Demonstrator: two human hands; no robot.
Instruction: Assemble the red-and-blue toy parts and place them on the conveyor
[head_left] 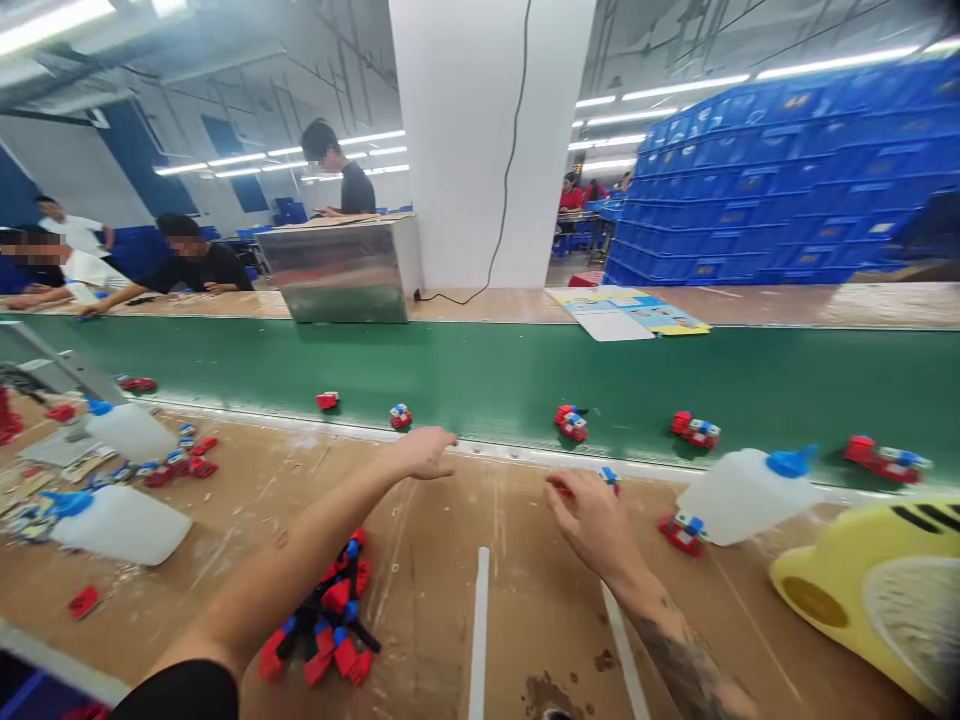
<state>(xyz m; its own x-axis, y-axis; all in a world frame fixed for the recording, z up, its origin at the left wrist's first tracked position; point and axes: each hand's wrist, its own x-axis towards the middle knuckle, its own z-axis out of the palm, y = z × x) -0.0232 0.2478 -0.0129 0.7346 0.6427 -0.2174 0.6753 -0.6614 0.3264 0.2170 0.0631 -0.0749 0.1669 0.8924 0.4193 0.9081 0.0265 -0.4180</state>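
Observation:
Near the belt's edge, my left hand (424, 453) reaches out with thumb and fingers apart, holding nothing. Just beyond it a small red, white and blue plastic toy piece (400, 416) lies on the green conveyor belt (480, 365). My right hand (589, 510) is curled over another red, white and blue toy piece (610, 480) at the table edge; the fingers hide most of it. To its right a similar assembled piece (682, 534) rests on the table. Under my left forearm lies a pile of red parts with black and blue bits (341, 610).
White bottles with blue caps stand at right (742, 495) and left (124, 525). A yellow fan-like object (877, 590) fills the right corner. More toy pieces (696, 429) lie on the belt. Across it are a metal box (352, 270), printed sheets (630, 312), blue crates (750, 190) and several people.

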